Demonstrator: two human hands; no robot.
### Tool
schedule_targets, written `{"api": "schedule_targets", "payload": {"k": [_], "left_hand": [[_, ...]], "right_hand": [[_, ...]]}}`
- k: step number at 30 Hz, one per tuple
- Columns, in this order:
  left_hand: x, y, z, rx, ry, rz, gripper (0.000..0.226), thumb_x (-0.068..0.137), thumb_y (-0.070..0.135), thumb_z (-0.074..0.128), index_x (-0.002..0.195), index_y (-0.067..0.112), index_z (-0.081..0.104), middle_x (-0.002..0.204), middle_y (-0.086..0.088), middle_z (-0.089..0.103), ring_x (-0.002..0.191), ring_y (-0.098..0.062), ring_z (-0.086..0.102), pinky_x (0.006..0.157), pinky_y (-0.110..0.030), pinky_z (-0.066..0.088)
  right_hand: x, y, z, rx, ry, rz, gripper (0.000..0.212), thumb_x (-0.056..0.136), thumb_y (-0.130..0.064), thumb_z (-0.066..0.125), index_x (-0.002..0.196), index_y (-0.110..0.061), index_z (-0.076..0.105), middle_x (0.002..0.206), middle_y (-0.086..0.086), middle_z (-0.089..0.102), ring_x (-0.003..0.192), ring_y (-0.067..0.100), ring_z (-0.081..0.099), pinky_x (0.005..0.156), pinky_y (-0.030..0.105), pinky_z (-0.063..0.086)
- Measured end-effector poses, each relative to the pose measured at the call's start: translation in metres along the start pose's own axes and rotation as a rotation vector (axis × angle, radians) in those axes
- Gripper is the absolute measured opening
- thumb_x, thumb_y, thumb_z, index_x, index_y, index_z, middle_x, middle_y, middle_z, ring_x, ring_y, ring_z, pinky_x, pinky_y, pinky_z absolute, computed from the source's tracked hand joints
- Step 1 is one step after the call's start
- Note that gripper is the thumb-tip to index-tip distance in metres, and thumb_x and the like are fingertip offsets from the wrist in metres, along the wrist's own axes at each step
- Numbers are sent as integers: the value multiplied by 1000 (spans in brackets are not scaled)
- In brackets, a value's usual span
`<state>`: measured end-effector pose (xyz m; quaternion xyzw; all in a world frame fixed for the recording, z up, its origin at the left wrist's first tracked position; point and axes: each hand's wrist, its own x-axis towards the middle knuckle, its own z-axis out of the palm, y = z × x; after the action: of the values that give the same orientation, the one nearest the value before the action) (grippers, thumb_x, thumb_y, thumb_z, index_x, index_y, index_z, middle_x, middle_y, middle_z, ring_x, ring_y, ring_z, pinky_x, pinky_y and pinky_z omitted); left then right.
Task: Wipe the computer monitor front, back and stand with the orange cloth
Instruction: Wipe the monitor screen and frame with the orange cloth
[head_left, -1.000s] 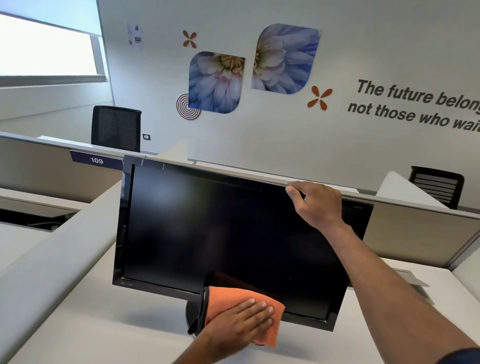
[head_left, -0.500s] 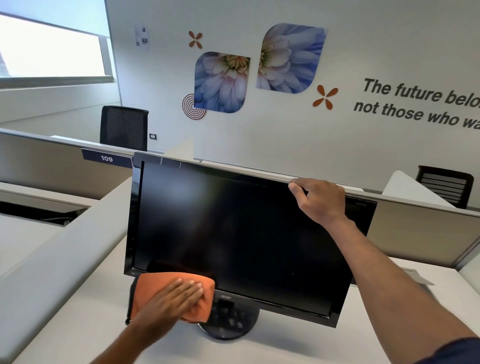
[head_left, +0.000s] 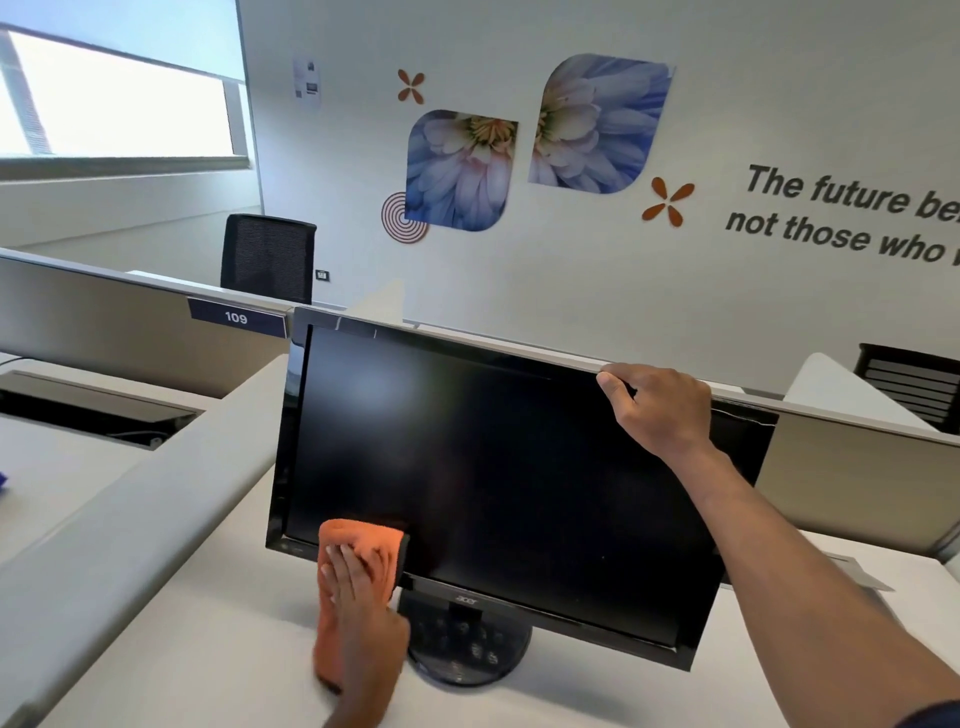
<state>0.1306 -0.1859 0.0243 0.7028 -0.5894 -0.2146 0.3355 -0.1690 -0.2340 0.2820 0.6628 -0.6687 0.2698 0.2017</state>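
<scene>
My left hand (head_left: 358, 597) presses flat, fingers straight, on the folded orange cloth (head_left: 358, 535) at seven o'clock on the black glossy flat-screen monitor (head_left: 493, 467). My right hand (head_left: 657, 408) grips its top edge at one o'clock. It stands on the white counter (head_left: 208, 649).

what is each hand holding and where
Right hand grips the monitor by its top edge; left hand presses the orange cloth against its lower bezel.

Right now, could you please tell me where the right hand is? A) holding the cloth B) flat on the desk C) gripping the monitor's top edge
C: the right hand curls over the top edge of the monitor; the left hand presses the cloth on its lower frame.
</scene>
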Motion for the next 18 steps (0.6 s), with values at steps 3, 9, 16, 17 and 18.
{"api": "schedule_targets", "payload": {"k": [3,9,16,17,18], "left_hand": [[-3,44,7,-252,19,-253,101,66,-11,59,149,-9,3,159,-27,-2,147,-40,-3,120,-38,-4],[-23,76,18,-608,53,-547,79,77,-7,42,147,16,15,154,-24,26,95,-45,64,73,-50,57],[-40,98,25,-1237,30,-867,20,85,-5,29,93,4,45,44,-19,49,28,-24,44,37,-32,45],[-36,97,23,-1297,39,-907,23,85,-7,30,91,5,48,51,-17,52,30,-25,46,35,-30,46],[-31,96,20,-1340,50,-939,23,84,-9,32,90,4,50,63,-16,55,37,-25,50,35,-28,47]], "right_hand": [[0,1,1,-3,13,3,38,93,-51,36,98,-38,71,89,-13,74,86,21,67,69,31,45],[1,0,2,11,29,2,42,90,-54,34,99,-38,72,90,-13,74,87,21,68,67,30,44],[1,2,3,5,27,0,44,90,-54,33,101,-37,72,88,-12,74,86,22,68,66,29,41],[2,2,4,1,25,0,44,90,-54,33,101,-38,72,89,-12,74,87,22,68,67,30,43],[3,2,5,-1,22,1,45,90,-55,32,102,-38,71,90,-13,74,88,21,68,69,31,45]]}}
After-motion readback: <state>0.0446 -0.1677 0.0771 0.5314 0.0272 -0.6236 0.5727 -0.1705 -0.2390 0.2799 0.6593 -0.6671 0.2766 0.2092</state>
